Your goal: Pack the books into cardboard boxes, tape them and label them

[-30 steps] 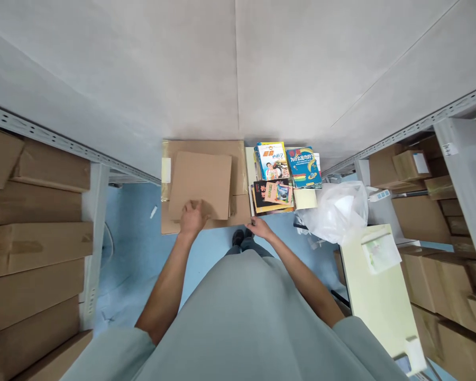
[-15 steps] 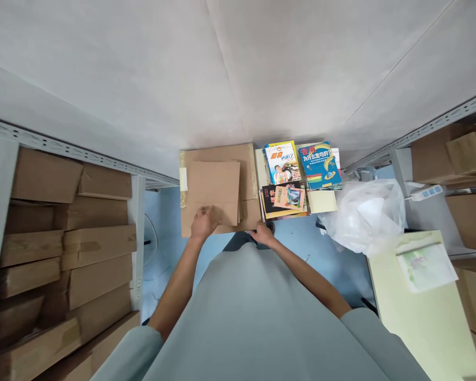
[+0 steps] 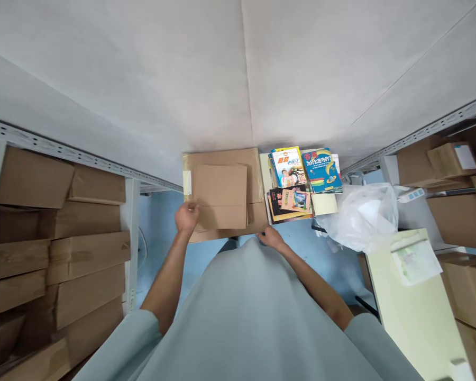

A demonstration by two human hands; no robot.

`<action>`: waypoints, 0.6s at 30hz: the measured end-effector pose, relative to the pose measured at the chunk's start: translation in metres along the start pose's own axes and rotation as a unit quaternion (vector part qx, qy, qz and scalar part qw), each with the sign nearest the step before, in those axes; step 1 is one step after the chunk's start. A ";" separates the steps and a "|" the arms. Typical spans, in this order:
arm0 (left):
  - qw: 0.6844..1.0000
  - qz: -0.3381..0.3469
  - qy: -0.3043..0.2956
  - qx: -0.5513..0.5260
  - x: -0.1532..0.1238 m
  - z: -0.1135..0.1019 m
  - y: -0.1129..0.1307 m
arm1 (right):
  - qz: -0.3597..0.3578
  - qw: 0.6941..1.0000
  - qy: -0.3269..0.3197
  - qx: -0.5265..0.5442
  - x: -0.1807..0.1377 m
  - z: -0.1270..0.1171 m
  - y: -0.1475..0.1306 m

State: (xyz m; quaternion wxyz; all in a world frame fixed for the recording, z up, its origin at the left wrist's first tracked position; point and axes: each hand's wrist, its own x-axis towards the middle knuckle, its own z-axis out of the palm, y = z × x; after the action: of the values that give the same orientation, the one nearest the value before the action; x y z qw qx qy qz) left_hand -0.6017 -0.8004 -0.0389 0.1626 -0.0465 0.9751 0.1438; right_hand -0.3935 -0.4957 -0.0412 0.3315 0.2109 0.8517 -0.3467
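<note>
A folded brown cardboard piece (image 3: 222,185) lies flat on a larger cardboard box (image 3: 254,172), with a crease running across its front part. My left hand (image 3: 187,216) is closed at the left edge of the folded cardboard, its fingertips curled against that edge. At the front right corner of the larger box is my right hand (image 3: 271,238), fingers bent together; what they pinch, if anything, is hidden. Just beyond it to the right lie a black-covered book (image 3: 280,200) under a small orange booklet (image 3: 296,200), a white-and-orange book (image 3: 289,168) and a blue book (image 3: 322,170).
Shelves of cardboard boxes (image 3: 89,254) stand on my left, and more boxes (image 3: 458,211) fill the right-hand shelf. A white plastic bag (image 3: 367,217) sits right of the books, beside a pale yellow tabletop (image 3: 416,312). A white wall (image 3: 222,79) rises behind.
My left hand has moved left, from the front of the folded cardboard to its left edge. My right hand stays by the box's front right corner. The view has shifted slightly.
</note>
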 end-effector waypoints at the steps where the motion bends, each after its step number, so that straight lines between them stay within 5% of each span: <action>1: 1.000 -0.011 0.007 -0.005 0.007 -0.002 -0.009 | 0.000 1.000 0.007 -0.001 -0.002 0.001 -0.005; 6: 0.998 -0.055 -0.016 -0.025 0.034 0.007 -0.048 | -0.013 0.998 0.056 0.019 0.009 0.001 -0.043; 10: 0.996 -0.050 -0.057 -0.055 0.045 0.027 -0.067 | 0.005 0.982 0.103 0.157 0.034 0.008 -0.071; 18: 0.990 -0.030 -0.061 -0.122 0.041 0.045 -0.092 | 0.062 0.959 0.149 0.232 0.054 0.037 -0.088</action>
State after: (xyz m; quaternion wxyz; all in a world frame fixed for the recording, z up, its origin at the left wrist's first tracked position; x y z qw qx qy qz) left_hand -0.6138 -0.8769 -0.1174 0.2194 -0.0861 0.9367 0.2591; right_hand -0.4671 -0.5746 -0.0599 0.1633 0.3835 0.7728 -0.4786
